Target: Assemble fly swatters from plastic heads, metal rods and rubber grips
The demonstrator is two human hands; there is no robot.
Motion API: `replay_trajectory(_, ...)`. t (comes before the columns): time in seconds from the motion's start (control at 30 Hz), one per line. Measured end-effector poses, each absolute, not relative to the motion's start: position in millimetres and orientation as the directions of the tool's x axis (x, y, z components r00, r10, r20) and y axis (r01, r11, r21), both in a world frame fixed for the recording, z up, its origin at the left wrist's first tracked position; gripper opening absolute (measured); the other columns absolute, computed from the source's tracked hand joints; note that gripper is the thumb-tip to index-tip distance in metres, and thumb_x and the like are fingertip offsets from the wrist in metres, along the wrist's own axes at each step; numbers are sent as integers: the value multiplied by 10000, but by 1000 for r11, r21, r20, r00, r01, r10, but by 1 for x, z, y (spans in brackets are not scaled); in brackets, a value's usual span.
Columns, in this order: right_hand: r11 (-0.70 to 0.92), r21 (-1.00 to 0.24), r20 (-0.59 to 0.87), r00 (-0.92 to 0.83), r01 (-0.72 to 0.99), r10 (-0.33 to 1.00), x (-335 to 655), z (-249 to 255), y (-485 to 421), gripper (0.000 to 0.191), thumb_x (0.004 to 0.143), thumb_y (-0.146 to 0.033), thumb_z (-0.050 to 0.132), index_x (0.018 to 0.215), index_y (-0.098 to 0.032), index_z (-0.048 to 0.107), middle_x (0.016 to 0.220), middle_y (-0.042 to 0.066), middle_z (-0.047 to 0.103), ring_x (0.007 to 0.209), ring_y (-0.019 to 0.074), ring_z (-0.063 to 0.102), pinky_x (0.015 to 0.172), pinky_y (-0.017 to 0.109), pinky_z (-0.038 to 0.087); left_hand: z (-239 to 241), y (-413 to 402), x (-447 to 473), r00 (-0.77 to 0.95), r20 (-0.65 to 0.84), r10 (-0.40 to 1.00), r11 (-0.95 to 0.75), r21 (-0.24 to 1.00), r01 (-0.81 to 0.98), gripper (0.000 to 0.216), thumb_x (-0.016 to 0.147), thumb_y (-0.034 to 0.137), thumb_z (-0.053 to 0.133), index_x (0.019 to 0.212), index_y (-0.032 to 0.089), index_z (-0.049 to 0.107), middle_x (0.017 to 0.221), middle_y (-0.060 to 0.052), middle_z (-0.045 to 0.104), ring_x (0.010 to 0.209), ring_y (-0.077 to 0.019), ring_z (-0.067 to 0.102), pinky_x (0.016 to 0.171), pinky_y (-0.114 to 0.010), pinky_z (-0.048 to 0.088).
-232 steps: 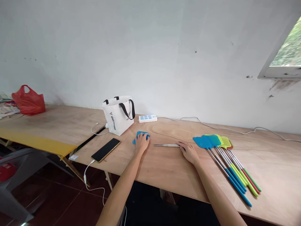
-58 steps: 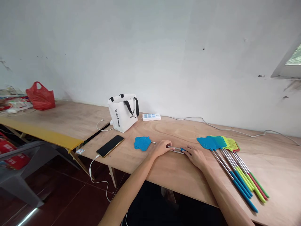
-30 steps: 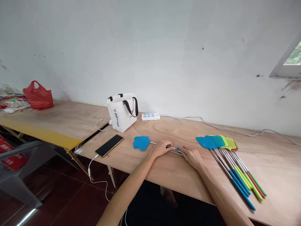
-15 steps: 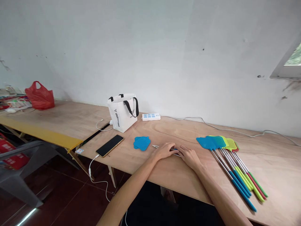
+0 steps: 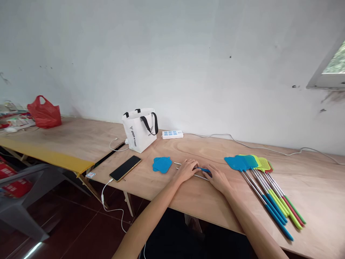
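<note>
Both my hands rest on the wooden table around a blue fly swatter handle with a thin metal rod. My left hand is closed on the rod near the blue grip's left end. My right hand has its fingers curled round the right end of the grip. A second silver rod lies just below, partly hidden under my hands. Rod ends poke out left of my left hand. To the left lie overlapping blue swatter heads. On the right is a fan of whole fly swatters in blue, yellow-green, red and green.
A phone on a charging cable lies at the table's left edge. Behind it stand a white tote bag and a power strip, its cord running along the wall. A red plastic bag sits on the neighbouring table.
My hands have drawn slightly apart, and more of the blue handle shows between them. The rod ends left of my left hand stick out further. The view has shifted slightly.
</note>
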State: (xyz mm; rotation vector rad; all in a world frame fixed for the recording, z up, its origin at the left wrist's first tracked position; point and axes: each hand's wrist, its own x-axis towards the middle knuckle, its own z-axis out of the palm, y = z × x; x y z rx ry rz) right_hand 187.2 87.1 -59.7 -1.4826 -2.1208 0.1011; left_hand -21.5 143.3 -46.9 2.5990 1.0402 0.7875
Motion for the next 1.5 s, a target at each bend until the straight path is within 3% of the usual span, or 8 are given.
replay_trajectory(0.23,262,-377,398,-100,888,912,199,-62,87,242,983,-448,457,1081,-265,582,1045,47,684,995,242,666,778,339,496,-42,143,-25,524,406,749,-662,419,622,166,1005,382,598,1012,219,627,1070,-32,689,1049,-217,611,938,-357,384)
replay_trajectory(0.4,207,-359,407,-47,910,912,205,-66,89,224,983,-453,445,995,-256,552,977,43,676,884,234,654,696,317,447,-38,136,-27,688,390,613,-784,406,469,397,861,617,706,879,223,661,1144,-39,644,1097,-246,596,995,-366,376)
replay_trajectory(0.5,175,-351,411,-17,920,911,211,-70,92,228,979,-453,443,925,-253,537,926,44,668,846,238,644,677,318,425,-38,134,-29,727,376,574,-809,398,433,430,760,637,792,883,240,684,1211,-37,621,1136,-260,579,1028,-376,358)
replay_trajectory(0.67,191,-358,413,-28,914,910,225,-69,94,259,953,-482,477,843,-257,541,861,37,646,832,241,631,725,338,446,-39,139,-29,718,369,590,-793,434,428,299,855,532,758,847,240,691,1219,-11,633,1134,-232,586,1024,-356,356)
replay_trajectory(0.93,326,-442,379,-156,836,912,227,-65,92,251,965,-466,460,942,-259,601,973,36,704,899,226,667,807,349,507,-47,148,-27,613,380,693,-713,491,501,292,967,502,628,907,216,642,1062,-12,679,977,-198,630,921,-315,409)
replay_trajectory(1.07,357,-473,358,-194,806,913,222,-67,91,256,975,-469,453,1001,-275,618,1016,29,728,911,231,684,794,350,527,-48,149,-28,551,385,741,-667,521,533,312,983,511,594,913,212,644,971,-21,686,900,-193,618,842,-302,427)
replay_trajectory(1.5,322,-489,356,-151,811,922,221,-67,90,269,964,-499,479,989,-278,630,1021,31,748,919,252,705,784,359,527,-49,149,-28,579,397,712,-689,554,467,334,985,520,581,893,209,663,985,-20,674,874,-175,625,792,-278,445)
